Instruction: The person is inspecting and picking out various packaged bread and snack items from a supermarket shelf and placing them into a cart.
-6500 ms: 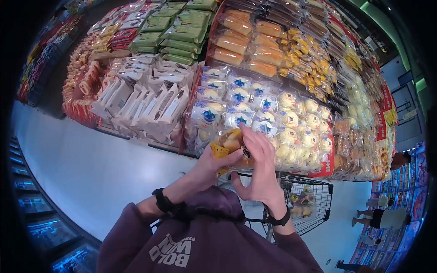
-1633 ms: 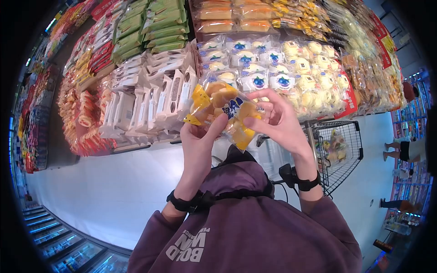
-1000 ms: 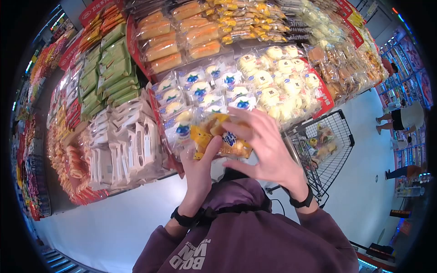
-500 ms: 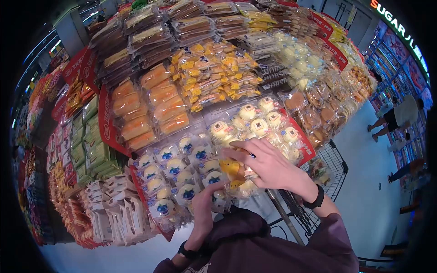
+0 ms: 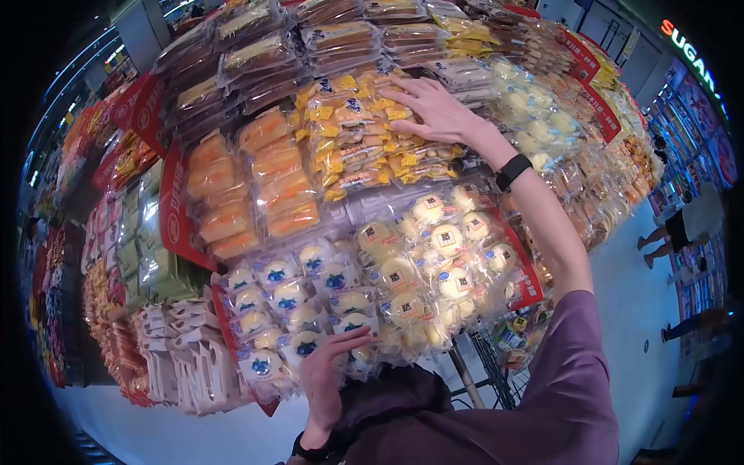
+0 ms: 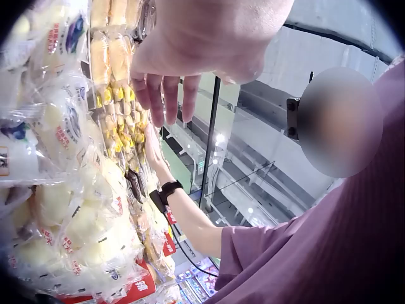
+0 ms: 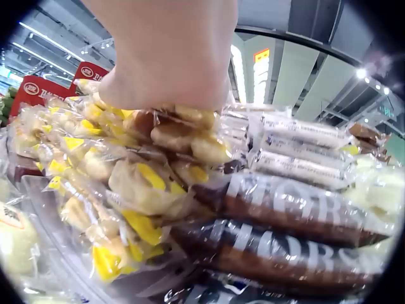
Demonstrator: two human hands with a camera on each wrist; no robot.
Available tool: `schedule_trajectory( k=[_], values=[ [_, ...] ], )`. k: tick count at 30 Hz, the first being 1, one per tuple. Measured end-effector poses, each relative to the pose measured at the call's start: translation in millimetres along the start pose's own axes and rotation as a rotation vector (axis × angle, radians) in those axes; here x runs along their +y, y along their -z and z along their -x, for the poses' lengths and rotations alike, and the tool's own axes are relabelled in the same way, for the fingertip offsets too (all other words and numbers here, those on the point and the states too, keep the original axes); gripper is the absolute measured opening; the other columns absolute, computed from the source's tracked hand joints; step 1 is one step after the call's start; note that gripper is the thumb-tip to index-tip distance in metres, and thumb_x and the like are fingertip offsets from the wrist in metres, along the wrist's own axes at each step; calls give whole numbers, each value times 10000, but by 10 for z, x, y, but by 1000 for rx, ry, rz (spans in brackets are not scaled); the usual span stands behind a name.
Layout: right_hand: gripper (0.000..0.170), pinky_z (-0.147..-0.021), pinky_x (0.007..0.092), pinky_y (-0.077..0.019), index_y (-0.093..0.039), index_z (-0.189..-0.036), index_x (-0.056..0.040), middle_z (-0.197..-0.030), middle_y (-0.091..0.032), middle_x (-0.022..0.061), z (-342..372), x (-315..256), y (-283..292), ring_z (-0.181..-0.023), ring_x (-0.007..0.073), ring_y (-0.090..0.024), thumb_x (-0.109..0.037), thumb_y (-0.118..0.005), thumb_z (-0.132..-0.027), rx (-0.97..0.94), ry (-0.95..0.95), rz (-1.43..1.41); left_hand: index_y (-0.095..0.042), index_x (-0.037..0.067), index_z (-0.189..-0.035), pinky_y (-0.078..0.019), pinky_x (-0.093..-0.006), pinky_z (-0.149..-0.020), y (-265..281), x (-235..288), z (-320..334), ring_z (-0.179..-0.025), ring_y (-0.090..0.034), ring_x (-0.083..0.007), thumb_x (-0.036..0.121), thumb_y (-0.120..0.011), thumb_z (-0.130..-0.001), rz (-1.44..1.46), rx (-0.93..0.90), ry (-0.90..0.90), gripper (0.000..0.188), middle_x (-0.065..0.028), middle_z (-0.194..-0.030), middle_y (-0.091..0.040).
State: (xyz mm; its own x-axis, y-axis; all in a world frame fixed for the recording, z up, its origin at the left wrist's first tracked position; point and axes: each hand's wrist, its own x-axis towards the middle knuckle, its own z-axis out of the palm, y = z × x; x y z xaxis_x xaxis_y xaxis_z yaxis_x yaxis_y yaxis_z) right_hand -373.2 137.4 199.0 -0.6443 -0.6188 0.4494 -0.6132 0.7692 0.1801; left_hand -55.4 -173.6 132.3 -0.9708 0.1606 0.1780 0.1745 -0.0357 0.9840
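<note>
We're seeing the right hand (image 5: 432,112) resting straight, ungripping fingers on the yellow bread packets (image 5: 349,139), which are lying piled between the orange-topped loaves (image 5: 283,178) and the dark packets (image 7: 285,206); we're catching the left hand (image 5: 322,378) hovering, released with fingers extended, near the blueberry-labelled cakes (image 5: 291,293). Pale round cakes (image 5: 446,239) are sitting beside those.

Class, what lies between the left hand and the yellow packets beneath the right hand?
The head view shows packets with blue fruit pictures nearest the left hand, then a bare grey strip before the yellow packets.
</note>
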Motion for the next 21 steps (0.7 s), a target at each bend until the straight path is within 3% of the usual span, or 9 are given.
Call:
schedule_trajectory(
  k=[3, 10, 16, 21],
  values=[
    [621, -1156, 460, -223, -398, -1439, -172, -1496, -372, 141, 24, 1, -75, -1381, 298, -348, -568, -393, -962, -2, 23, -51, -665, -90, -1014, -399, -416, -1017, 18, 17, -7, -1092, -612, -319, 429, -266, -986, -40, 13, -11, 655, -248, -1114, -653],
    [519, -1172, 484, -181, -394, -1432, -128, -1478, -390, 155, -31, 93, -200, -1374, 301, -355, -419, -360, -1003, 43, 39, -79, -663, -90, -1006, -411, -415, -1003, -38, 9, -47, -1076, -617, -321, 423, -280, -984, 30, -30, -10, 640, -256, -1099, -653],
    [574, -1179, 478, -165, -401, -1436, -131, -1498, -363, 162, -63, -72, 40, -1394, 291, -332, -496, -365, -995, 195, -75, -77, -685, -70, -993, -440, -388, -945, -18, 47, -77, -1036, -634, -315, 388, -270, -981, -72, 81, -53, 618, -213, -1064, -685],
    [578, -1172, 488, -188, -462, -1389, -102, -1494, -355, 185, -278, -593, 166, -1391, 308, -331, -508, -376, -986, 148, 122, -38, -676, -74, -993, -439, -385, -941, -35, 11, -63, -1025, -633, -312, 348, -286, -987, -58, 66, -108, 574, -213, -1051, -687]
  ],
)
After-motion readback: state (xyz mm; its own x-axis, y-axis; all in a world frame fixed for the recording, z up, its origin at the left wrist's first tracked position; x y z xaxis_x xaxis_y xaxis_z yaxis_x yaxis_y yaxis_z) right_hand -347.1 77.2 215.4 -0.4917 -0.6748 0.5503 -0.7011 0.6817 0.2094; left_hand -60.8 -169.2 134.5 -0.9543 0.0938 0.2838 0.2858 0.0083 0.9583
